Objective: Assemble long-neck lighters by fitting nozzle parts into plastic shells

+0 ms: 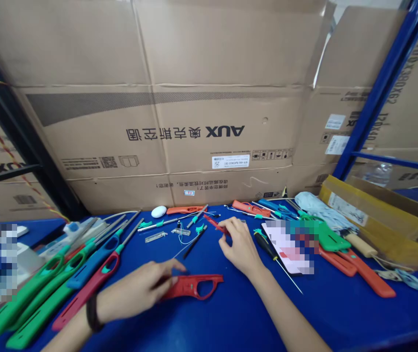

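Observation:
My left hand (139, 289), with a dark band at the wrist, grips the end of a red lighter casing (193, 287) low over the blue table. The casing has an oval trigger opening, and its index finger stretches out above it. Farther forward, my right hand (239, 243) is closed on a second red piece (213, 223), mostly hidden by the fingers. Between the hands and the back lie a thin black rod (193, 243) and small clear lighter parts (155, 237) with thin wire. A screwdriver (265, 244) rests right of my right hand.
Several long-necked lighters (40, 286) in green, blue and red line the left side. At the right are a phone-like pink slab (285, 247), orange casings (368, 274), a green casing (331, 237) and a yellow-taped box (377, 220). A cardboard wall (194, 107) closes the back.

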The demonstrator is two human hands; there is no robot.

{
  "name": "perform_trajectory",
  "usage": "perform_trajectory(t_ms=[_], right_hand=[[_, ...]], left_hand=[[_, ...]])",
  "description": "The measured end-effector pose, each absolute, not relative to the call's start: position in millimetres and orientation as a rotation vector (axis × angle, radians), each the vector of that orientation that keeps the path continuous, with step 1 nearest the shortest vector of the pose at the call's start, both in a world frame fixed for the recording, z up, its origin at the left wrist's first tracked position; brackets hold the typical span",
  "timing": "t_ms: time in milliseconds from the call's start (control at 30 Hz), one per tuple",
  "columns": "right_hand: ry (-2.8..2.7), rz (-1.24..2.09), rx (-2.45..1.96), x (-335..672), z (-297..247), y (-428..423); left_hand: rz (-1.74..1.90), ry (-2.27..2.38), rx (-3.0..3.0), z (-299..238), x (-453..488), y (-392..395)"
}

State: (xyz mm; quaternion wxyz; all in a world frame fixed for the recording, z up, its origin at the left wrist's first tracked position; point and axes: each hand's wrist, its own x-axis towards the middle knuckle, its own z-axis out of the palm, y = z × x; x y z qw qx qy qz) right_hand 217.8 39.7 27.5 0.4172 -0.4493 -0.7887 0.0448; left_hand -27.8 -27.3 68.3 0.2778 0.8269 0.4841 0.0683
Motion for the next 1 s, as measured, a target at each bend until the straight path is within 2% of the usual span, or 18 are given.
perform_trajectory(t_ms=[133,433,733,867,1000], right_hand=[[-2.147,0.163,-1.121,214,24,38],[-2.191,0.231,-1.214,217,19,41],[-2.218,0.346,-1.092,211,15,38],[-2.202,0.352,-1.097,213,17,40],[-2.218,0.329,-1.077,212,17,40]], left_hand=[[0.279,1.473,2.371,60,-23,-22],[0.573,1.767,2.54,36,-39,46],[0.42,2.259,2.159,38,-10,105],[0.408,2.197,1.996,38,-14,119],[0.648,2.012,2.018,48,-29,109]])
